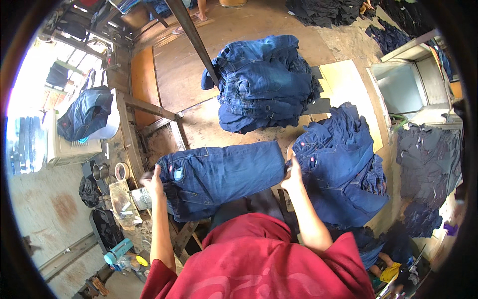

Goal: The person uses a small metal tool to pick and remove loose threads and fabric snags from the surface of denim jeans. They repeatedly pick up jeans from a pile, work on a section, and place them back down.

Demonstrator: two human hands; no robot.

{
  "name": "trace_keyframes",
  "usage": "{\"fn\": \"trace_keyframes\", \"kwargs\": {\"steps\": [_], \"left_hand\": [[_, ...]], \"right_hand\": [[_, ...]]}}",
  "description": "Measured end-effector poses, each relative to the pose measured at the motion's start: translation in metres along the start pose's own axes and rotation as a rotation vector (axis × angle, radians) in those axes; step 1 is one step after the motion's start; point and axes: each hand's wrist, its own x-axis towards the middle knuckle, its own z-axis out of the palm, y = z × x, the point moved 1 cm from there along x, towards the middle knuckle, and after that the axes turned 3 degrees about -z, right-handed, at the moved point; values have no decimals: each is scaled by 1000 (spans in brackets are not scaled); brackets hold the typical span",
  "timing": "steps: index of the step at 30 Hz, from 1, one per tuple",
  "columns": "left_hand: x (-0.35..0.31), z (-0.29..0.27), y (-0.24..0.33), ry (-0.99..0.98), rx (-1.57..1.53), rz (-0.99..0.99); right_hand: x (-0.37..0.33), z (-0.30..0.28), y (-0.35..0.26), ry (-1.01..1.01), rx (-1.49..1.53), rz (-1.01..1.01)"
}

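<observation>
A folded pair of dark blue jeans (231,167) is stretched sideways in front of my body. My left hand (154,183) grips its waist end, thumb on top. At the other end, my right hand (294,175) pinches the leg edge, thumb up. A small pale tag and a pinkish mark show near the waistband. Just right of my right hand lies a heap of similar jeans (343,169) with gathered waists. Beyond the held pair rises a taller stack of blue jeans (264,82) on the floor.
At left stands a worn wooden bench (122,199) with a tape roll (121,171) and a metal cup (100,172). A slanting post (191,37) rises beside the stack. Dark cloth piles (428,164) lie at right. Another person's foot (201,16) shows at the top.
</observation>
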Motion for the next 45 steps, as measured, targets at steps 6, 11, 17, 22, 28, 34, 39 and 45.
{"fn": "trace_keyframes", "kwargs": {"steps": [6, 11, 17, 22, 28, 34, 39, 45], "left_hand": [[-172, 69, 49, -480, 265, 1142], [-247, 144, 10, -1120, 602, 1481], [-291, 192, 11, -1159, 663, 1577], [-311, 172, -5, -1036, 777, 1446], [-311, 159, -33, -803, 794, 1606], [-315, 163, -44, -893, 632, 1554], [-283, 161, -11, -1119, 214, 1238], [-155, 97, 11, -793, 642, 1174]], "right_hand": [[14, -13, -42, 13, 189, -70], [-16, -10, -129, 252, 290, -526], [-128, -7, -194, 199, 213, -1183], [-241, 62, -124, -67, -131, -1467], [-219, 157, 89, -443, -998, -1710], [-173, 192, 173, -807, -1721, -1792], [-236, 178, 41, -686, -1307, -1756], [-273, 111, -144, 167, -1055, -1737]]}}
